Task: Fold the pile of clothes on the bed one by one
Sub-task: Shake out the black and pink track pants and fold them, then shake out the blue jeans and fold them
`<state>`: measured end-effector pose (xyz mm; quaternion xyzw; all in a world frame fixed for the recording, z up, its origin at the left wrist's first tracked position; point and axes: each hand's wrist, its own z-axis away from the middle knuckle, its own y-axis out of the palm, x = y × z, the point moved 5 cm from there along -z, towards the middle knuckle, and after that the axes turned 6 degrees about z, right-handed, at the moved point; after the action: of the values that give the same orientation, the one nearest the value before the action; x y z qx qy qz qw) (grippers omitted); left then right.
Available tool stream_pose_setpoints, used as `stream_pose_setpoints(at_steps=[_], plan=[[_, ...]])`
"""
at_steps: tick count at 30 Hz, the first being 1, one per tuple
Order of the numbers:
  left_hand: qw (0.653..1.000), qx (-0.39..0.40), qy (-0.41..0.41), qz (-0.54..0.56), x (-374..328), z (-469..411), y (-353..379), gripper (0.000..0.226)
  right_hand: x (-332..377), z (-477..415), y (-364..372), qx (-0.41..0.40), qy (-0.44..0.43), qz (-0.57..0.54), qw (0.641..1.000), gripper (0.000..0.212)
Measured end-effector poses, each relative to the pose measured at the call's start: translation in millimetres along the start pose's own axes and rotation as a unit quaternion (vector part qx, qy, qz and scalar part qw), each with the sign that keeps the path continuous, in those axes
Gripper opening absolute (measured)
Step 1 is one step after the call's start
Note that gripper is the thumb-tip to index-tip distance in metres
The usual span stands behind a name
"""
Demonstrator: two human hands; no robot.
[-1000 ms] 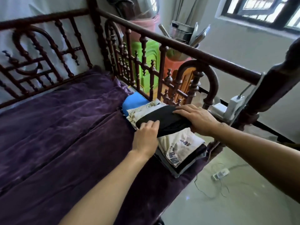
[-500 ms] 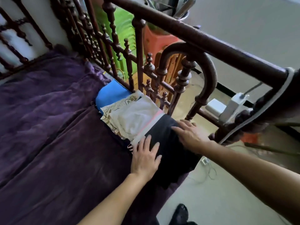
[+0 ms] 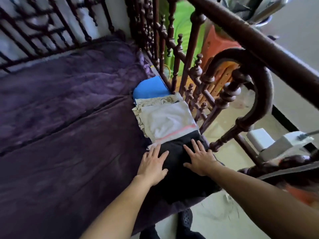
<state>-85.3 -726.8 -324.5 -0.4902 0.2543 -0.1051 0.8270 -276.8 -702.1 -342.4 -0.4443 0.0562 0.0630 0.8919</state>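
Observation:
A folded black garment (image 3: 179,178) lies at the near right corner of the bed. My left hand (image 3: 152,165) rests flat on its left edge, fingers spread. My right hand (image 3: 200,157) presses flat on its right part, fingers straight. Just beyond it sit a folded white garment with a pink stripe (image 3: 167,123), a cream patterned garment (image 3: 155,102) under that, and a blue folded item (image 3: 150,89) furthest away. All lie in a row along the bed's right rail.
A purple blanket (image 3: 69,135) covers the bed. A dark carved wooden rail (image 3: 195,78) runs along the right side, with another at the head. Beyond the rail stand green and orange plastic items (image 3: 184,31), a white device (image 3: 260,140) and pale floor (image 3: 215,221).
The black garment moved from on top of the stack down toward the near bed corner. Both hands now lie flat and closer together on it. The camera tilted down and closer.

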Motion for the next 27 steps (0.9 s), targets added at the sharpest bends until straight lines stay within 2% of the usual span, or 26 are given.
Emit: stream_pose_setpoints(at_steps=[1,3,6,10,16,20,27], plan=[[0.999,-0.026,-0.030,0.031,3.3,14.3,-8.9,0.062,1.4,2.8,-12.9,0.001,0.001,0.017,1.000,0.076],[0.992,-0.052,-0.087,0.073,17.8,50.4,-21.9,0.050,14.1,8.0,-47.0,-0.043,-0.008,0.056,0.997,0.055],[0.978,-0.061,-0.176,0.094,58.5,118.5,-36.8,0.040,63.7,15.6,-105.0,-0.133,-0.084,0.066,0.985,0.038],[0.944,-0.109,-0.286,0.120,119.9,229.1,-53.6,0.034,169.8,47.4,-166.2,-0.187,-0.212,0.030,0.959,0.037],[0.886,-0.200,-0.396,0.135,198.1,401.0,-66.0,0.034,347.0,126.1,-206.1,-0.241,-0.368,0.045,0.897,0.050],[0.851,-0.239,-0.446,0.141,246.8,520.1,-56.9,0.037,465.8,177.6,-212.8,-0.245,-0.422,0.066,0.870,0.051],[0.803,-0.242,-0.526,0.138,329.9,710.2,-34.1,0.027,653.3,256.4,-194.1,-0.215,-0.479,0.090,0.846,0.056]])
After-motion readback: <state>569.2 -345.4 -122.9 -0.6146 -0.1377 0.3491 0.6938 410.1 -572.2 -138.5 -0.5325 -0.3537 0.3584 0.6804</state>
